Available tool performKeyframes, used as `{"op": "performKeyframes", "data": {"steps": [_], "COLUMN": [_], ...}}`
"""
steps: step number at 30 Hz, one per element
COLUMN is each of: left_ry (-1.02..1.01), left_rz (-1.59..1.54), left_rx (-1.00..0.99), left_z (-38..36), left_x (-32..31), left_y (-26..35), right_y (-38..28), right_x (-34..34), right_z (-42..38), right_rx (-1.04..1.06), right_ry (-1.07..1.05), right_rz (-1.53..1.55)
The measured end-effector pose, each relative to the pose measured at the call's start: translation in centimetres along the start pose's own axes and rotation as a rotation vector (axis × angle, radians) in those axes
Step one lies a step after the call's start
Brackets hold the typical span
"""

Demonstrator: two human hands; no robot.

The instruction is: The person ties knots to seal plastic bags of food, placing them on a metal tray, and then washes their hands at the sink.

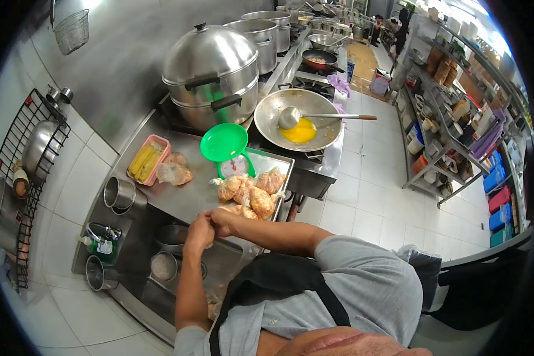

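Observation:
My left hand and my right hand meet over the near edge of the metal counter, fingers closed together. Whatever is pinched between them is too small or hidden to make out. Just beyond them, several knotted clear plastic bags of orange-pink food lie on a metal tray. Behind the bags stands a kitchen scale with a green pan. Another plastic bag of food rests to the left, beside a pink basket holding yellow pieces.
A wok with yellow liquid and a ladle sits on the stove. A large steamer stands behind the counter. Left are a sink with metal pots and a green soap bottle. Shelving lines the right.

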State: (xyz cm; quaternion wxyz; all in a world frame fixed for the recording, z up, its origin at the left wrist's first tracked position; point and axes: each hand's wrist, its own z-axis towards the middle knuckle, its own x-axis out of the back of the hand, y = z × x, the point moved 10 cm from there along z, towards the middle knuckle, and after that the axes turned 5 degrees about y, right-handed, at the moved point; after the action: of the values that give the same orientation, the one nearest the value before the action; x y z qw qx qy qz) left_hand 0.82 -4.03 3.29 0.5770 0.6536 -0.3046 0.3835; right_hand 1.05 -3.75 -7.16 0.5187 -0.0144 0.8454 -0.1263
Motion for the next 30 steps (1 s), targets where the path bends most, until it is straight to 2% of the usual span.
{"op": "performKeyframes", "data": {"steps": [1, 3, 5, 7, 9, 10, 11, 12, 13, 14, 15, 16, 17, 20, 21, 22, 23, 24, 25, 26, 27, 28, 30], "left_ry": [0.017, 0.050, 0.115, 0.009, -0.028, -0.044, 0.011, 0.017, 0.020, 0.021, -0.125, -0.102, -0.080, -0.083, -0.124, -0.163, -0.138, -0.137, -0.058, 0.017, 0.091, 0.174, 0.251], "left_rz": [0.059, 0.174, -0.203, -0.607, -1.272, -1.604, -1.646, -1.658, -1.671, -1.685, -1.782, -1.735, -1.687, -1.443, -1.119, -0.792, -0.743, -0.713, -0.825, -0.918, -0.987, -1.032, -1.052], "left_rx": [0.035, 0.110, 0.114, 0.289, 0.243, 0.207, 0.308, 0.307, 0.306, 0.306, 0.211, 0.235, 0.258, 0.338, 0.198, 0.082, 0.051, 0.210, 0.250, 0.300, 0.332, 0.312, 0.219], "left_z": [-0.9, -2.6, -3.0, -4.8, -4.7, -4.8, -5.2, -4.9, -4.4, -3.7, -1.8, -1.3, -0.6, 2.4, 2.7, 2.8, 4.2, 4.0, 4.5, 3.9, 3.0, 3.1, 1.6], "left_x": [0.1, 0.4, -0.6, 0.3, -1.9, -1.2, -1.2, -0.9, -0.6, -0.5, -1.4, -0.9, -0.3, 1.2, 3.1, 4.2, 2.3, 1.0, -1.1, -2.0, -1.9, -2.8, -2.6], "left_y": [0.5, 1.2, -0.6, 0.6, -2.3, -1.7, -2.4, -3.0, -4.4, -6.1, -8.0, -9.1, -9.6, -8.9, -6.6, -4.4, -5.4, -5.2, -6.1, -5.8, -5.0, -5.4, -4.4], "right_y": [-1.5, -1.5, -2.1, -3.4, -4.7, -6.1, -7.3, -7.9, -8.6, -8.2, -7.4, -6.7, -6.3, -6.5, -6.4, -6.1, -6.4, -6.6, -7.6, -8.9, -11.0, -9.5, -6.2], "right_x": [1.5, 3.0, 4.5, 2.5, -2.1, -3.6, -5.3, -7.1, -9.9, -11.0, -12.0, -12.7, -13.4, -13.4, -13.5, -11.8, -9.9, -8.2, -5.7, -4.2, -0.9, 0.7, 3.3], "right_z": [-1.3, -0.3, 1.3, 0.0, -3.4, -4.0, -4.4, -4.8, -6.7, -7.6, -8.8, -9.3, -10.4, -12.2, -12.5, -10.6, -9.3, -8.0, -6.7, -6.9, -5.3, -4.7, -4.3], "right_rx": [0.187, 0.191, 0.220, 0.312, 0.395, 0.497, 0.598, 0.698, 0.949, 0.981, 1.005, 1.026, 1.251, 1.210, 1.242, 1.115, 1.010, 0.937, 0.717, 0.550, 0.391, 0.188, -0.114], "right_ry": [0.330, 0.401, 0.446, 0.426, 0.398, 0.366, 0.326, 0.279, 0.202, 0.166, 0.128, 0.086, -0.073, -0.142, -0.108, -0.058, 0.171, 0.277, 0.411, 0.507, 0.767, 0.526, 0.264], "right_rz": [0.005, 0.076, 0.179, 0.019, -0.220, -0.461, -0.703, -0.944, -1.149, -1.333, -1.516, -1.699, -1.719, -1.766, -1.891, -2.008, -2.143, -2.275, -2.278, -1.998, -2.043, -1.780, -0.845]}}
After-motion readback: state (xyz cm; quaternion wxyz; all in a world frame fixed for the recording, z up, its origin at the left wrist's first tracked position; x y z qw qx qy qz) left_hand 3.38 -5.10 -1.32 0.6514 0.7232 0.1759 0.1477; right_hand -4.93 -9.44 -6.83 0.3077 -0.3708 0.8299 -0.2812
